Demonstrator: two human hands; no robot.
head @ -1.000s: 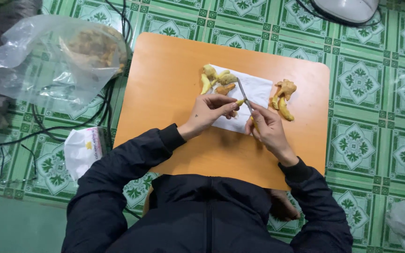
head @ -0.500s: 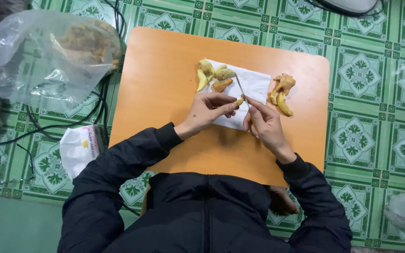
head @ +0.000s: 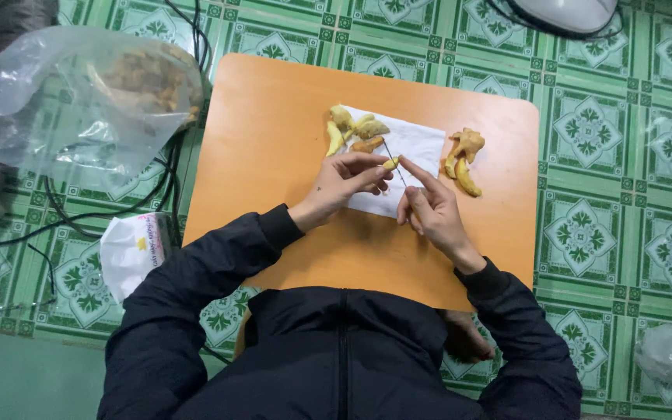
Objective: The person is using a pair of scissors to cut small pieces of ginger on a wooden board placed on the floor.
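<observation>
My left-hand fingers (head: 367,173) are closed in a pinch on a small yellow ginger piece (head: 390,163), held at the fingertips above the white paper sheet (head: 414,148). My left hand (head: 344,183) rests over the near left part of that sheet, wrist on the orange table (head: 274,124).

My right hand (head: 433,210) is closed around a thin knife (head: 393,159). The index finger is extended along it, the remaining fingers curled under. The blade runs up and left from the fingertip, and its lower part meets the ginger piece. Whether the edge is in the piece or only against it, I cannot tell.

Peeled ginger pieces (head: 355,128) lie in a small group at the far left corner of the paper sheet, just beyond my left hand. A second group, unpeeled ginger (head: 464,159), lies on the bare table just beside the right edge of the sheet, apart from both hands.

A clear plastic bag (head: 79,101) with brownish contents lies on the green tiled floor (head: 624,202), left of the table. A white packet (head: 130,249) lies on the floor near my left elbow.
</observation>
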